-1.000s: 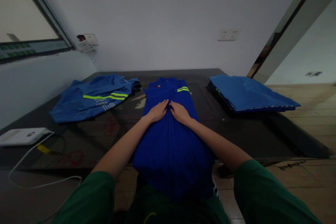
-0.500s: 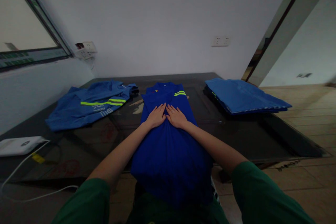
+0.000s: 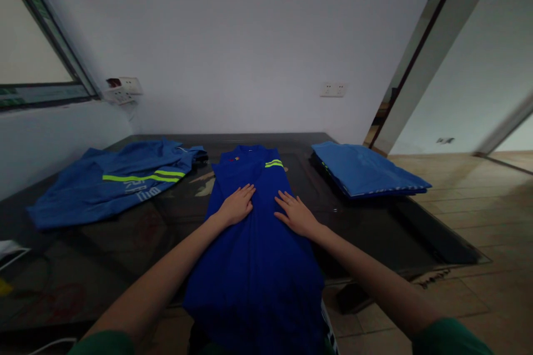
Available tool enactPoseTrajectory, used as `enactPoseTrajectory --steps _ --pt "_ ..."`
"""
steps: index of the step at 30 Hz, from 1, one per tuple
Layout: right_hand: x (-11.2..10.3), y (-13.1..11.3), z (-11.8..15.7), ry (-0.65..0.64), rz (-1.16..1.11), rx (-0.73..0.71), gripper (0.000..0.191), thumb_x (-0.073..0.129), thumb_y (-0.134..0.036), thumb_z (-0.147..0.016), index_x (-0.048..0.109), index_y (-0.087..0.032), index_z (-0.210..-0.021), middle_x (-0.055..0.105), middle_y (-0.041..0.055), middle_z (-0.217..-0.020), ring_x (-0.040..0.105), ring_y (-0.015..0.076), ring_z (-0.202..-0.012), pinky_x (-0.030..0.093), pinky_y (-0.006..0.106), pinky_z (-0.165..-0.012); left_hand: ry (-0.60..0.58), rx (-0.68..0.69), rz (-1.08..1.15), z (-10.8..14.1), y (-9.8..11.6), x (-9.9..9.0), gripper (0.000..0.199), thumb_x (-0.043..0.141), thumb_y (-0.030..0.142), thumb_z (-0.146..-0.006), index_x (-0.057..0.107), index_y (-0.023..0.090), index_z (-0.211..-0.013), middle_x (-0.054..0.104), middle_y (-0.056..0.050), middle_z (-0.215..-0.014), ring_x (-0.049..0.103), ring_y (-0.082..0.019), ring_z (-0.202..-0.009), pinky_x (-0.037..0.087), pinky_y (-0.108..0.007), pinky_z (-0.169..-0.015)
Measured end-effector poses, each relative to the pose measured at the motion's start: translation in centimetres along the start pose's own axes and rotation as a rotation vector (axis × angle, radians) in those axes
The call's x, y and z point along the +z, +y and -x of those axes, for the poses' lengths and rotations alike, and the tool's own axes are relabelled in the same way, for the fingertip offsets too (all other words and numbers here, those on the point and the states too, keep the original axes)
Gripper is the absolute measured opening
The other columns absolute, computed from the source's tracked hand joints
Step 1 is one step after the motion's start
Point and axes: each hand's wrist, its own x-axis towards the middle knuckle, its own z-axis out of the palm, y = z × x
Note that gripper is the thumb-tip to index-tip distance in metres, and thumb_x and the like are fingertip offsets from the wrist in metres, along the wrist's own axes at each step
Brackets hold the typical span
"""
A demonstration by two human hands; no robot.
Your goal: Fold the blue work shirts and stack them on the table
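Note:
A dark blue garment (image 3: 258,266) with a collar and two yellow-green stripes lies lengthwise before me, its far part on the dark table and its near part hanging over the front edge. My left hand (image 3: 238,204) rests flat on its left side, fingers extended. On the right side of the cloth lies my right hand (image 3: 296,213), palm down with fingers spread. A gap of blue fabric separates the two hands, and neither grips anything.
A lighter blue striped garment (image 3: 112,183) lies loosely spread at the left of the dark table (image 3: 353,238). Folded blue clothes (image 3: 370,169) are stacked at the right. A white device (image 3: 10,249) with a cable is at the left edge. Behind stands a wall with sockets (image 3: 333,89).
My hands have moved apart from nearly touching fingertips, the right one outward across the cloth. The view has shifted, so the table and clothes appear lower and further left.

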Motion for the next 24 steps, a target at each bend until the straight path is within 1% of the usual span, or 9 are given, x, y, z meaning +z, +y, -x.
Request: enactPoseTrajectory --steps 4,7,10,13,16,18,19,21,24 --pt "0.6 0.7 1.1 -0.028 0.037 -0.008 0.056 0.037 -0.044 -0.097 0.036 -0.020 -0.147 0.028 0.0091 -0.155 0.025 0.0272 -0.143 0.022 0.057 -0.113 -0.006 0.001 0.019 -0.1 -0.2 0.3 0.056 0.033 0.021 -0.088 0.040 0.007 -0.142 0.034 -0.014 -0.152 0.026 -0.020 -0.143 0.021 -0.038 -0.118" --pt "0.1 0.4 -0.3 0.006 0.056 -0.001 0.052 0.037 -0.041 -0.097 0.043 -0.018 -0.144 0.035 0.0106 -0.152 0.026 0.0286 -0.143 0.020 0.059 -0.113 -0.010 -0.001 0.030 -0.1 -0.3 0.5 0.057 0.032 0.020 -0.088 0.038 0.007 -0.143 0.033 -0.013 -0.153 0.024 -0.019 -0.144 0.020 -0.038 -0.118" --pt "-0.7 -0.1 -4.1 0.089 0.063 0.023 0.050 0.034 -0.034 -0.098 0.045 -0.013 -0.141 0.038 0.0128 -0.150 0.028 0.0259 -0.142 0.019 0.051 -0.116 -0.011 0.005 0.028 0.0 -0.4 0.7 0.057 0.033 0.020 -0.088 0.037 0.007 -0.143 0.033 -0.014 -0.153 0.024 -0.019 -0.144 0.020 -0.039 -0.118" --pt "-0.8 -0.1 -9.2 0.069 0.065 0.091 0.055 0.032 -0.037 -0.098 0.035 -0.011 -0.147 0.028 0.0124 -0.155 0.022 0.0242 -0.144 0.020 0.046 -0.116 -0.005 0.013 0.025 0.0 -0.4 0.6 0.057 0.033 0.020 -0.088 0.037 0.006 -0.143 0.033 -0.014 -0.153 0.024 -0.019 -0.144 0.020 -0.039 -0.118" --pt "0.3 0.7 -13.0 -0.010 0.072 0.209 0.061 0.030 -0.048 -0.098 0.029 -0.016 -0.150 0.022 0.0109 -0.157 0.017 0.0275 -0.145 0.015 0.053 -0.115 -0.011 0.007 0.030 0.1 -0.2 0.3 0.058 0.033 0.021 -0.088 0.036 0.006 -0.144 0.032 -0.014 -0.153 0.024 -0.020 -0.144 0.020 -0.039 -0.118" --pt "1.3 1.5 -14.2 -0.045 0.068 0.256 0.061 0.028 -0.053 -0.097 0.029 -0.022 -0.150 0.024 0.0100 -0.157 0.019 0.0294 -0.144 0.011 0.058 -0.113 -0.023 0.002 0.033 0.2 0.0 0.1 0.058 0.032 0.021 -0.089 0.035 0.007 -0.145 0.031 -0.013 -0.154 0.023 -0.019 -0.144 0.019 -0.040 -0.118" --pt "1.7 1.9 -14.5 -0.056 0.066 0.264 0.061 0.027 -0.054 -0.097 0.029 -0.024 -0.150 0.025 0.0092 -0.157 0.020 0.0296 -0.144 0.009 0.059 -0.113 -0.027 -0.004 0.032 0.3 0.1 0.0 0.058 0.032 0.021 -0.089 0.035 0.009 -0.145 0.030 -0.012 -0.154 0.023 -0.019 -0.144 0.017 -0.044 -0.119" --pt "2.4 2.6 -14.6 -0.068 0.066 0.278 0.061 0.024 -0.056 -0.097 0.026 -0.028 -0.151 0.023 0.0069 -0.158 0.017 0.0292 -0.145 0.005 0.060 -0.113 -0.028 -0.034 0.026 0.5 0.3 -0.3 0.057 0.032 0.023 -0.089 0.035 0.015 -0.146 0.030 -0.008 -0.155 0.023 -0.021 -0.144 0.008 -0.057 -0.117" --pt "2.8 3.0 -14.4 -0.065 0.070 0.290 0.062 0.022 -0.058 -0.096 0.026 -0.030 -0.151 0.021 0.0059 -0.158 0.013 0.0298 -0.146 0.001 0.061 -0.112 -0.029 -0.096 0.038 0.8 0.6 -0.6 0.055 0.031 0.026 -0.090 0.034 0.026 -0.146 0.030 -0.003 -0.155 0.021 -0.025 -0.145 -0.001 -0.075 -0.106"
